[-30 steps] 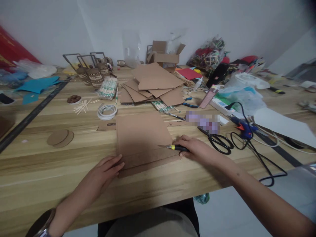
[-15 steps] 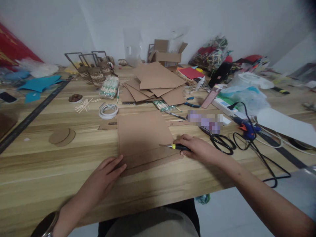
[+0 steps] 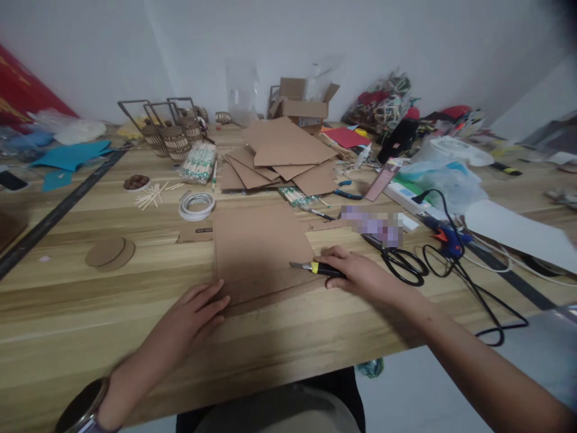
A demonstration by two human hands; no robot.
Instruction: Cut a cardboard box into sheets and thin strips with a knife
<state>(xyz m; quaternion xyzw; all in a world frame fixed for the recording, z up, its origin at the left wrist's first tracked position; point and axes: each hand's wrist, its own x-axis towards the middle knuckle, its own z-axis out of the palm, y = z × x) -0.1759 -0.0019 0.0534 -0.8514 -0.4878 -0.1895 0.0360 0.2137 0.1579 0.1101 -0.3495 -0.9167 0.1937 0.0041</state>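
A brown cardboard sheet [image 3: 256,249] lies flat on the wooden table [image 3: 90,313] in front of me. My right hand [image 3: 356,273] grips a utility knife [image 3: 315,267] with a yellow and black handle, its blade resting on the sheet's right side. A thin cut line runs across the lower part of the sheet. My left hand [image 3: 193,313] lies flat with fingers spread, pressing on the sheet's near left corner.
Black scissors [image 3: 399,261] and a blue glue gun [image 3: 448,234] with a black cord lie to the right. A pile of cardboard pieces [image 3: 279,156], a tape roll [image 3: 196,205], sticks, small woven baskets [image 3: 174,138] and a cardboard disc [image 3: 108,252] lie beyond and left.
The knife and my right hand have shifted slightly left along the sheet. My left hand stays pressed on the near left corner.
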